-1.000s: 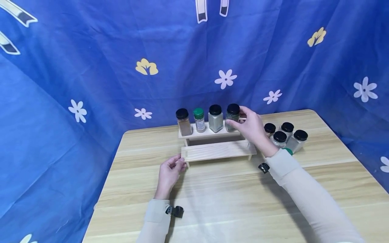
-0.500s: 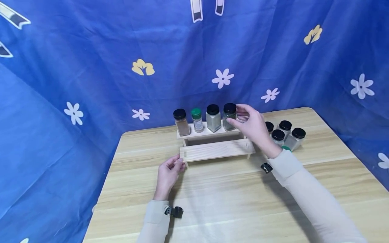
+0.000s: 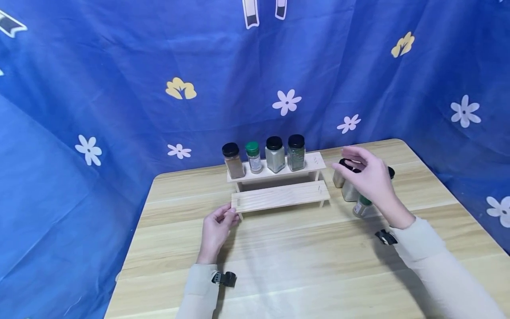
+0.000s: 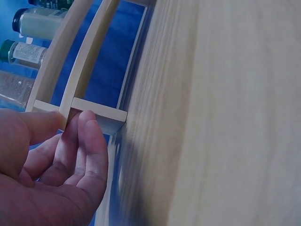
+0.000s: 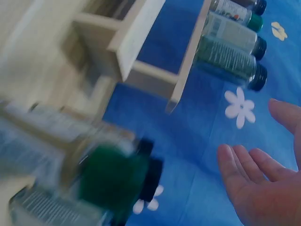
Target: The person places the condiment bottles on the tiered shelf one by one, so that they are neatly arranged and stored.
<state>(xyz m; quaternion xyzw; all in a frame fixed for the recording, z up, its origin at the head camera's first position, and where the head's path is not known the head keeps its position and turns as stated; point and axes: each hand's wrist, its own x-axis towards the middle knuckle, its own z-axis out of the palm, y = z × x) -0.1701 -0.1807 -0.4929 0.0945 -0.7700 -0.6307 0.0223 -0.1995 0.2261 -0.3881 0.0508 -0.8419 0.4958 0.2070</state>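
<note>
A two-tier wooden spice rack [image 3: 279, 196] stands on the table. My left hand [image 3: 215, 231] pinches the left end of its lower shelf between thumb and fingers, as the left wrist view shows close up. On the upper shelf stand a jar of brown spice [image 3: 235, 167], a green-capped jar [image 3: 255, 164], a jar of pale powder [image 3: 275, 158] and a jar of dark green herbs [image 3: 296, 156]. My right hand [image 3: 370, 179], thumb and fingers apart and holding nothing, hovers over the jars at the right. Those include a black-capped jar [image 3: 350, 191] and a green-capped jar [image 3: 361, 207]; the hand partly hides the group.
The lower shelf is bare, and so is the upper shelf's right end. A wooden table [image 3: 287, 266] extends toward me. Behind it hangs a blue curtain [image 3: 227, 53] with flower prints. A black wrist strap [image 3: 224, 278] shows on the left sleeve.
My right hand has let go of the dark green herb jar on the upper shelf and moved right, over the other jars. The left hand keeps its hold; the head view has shifted slightly.
</note>
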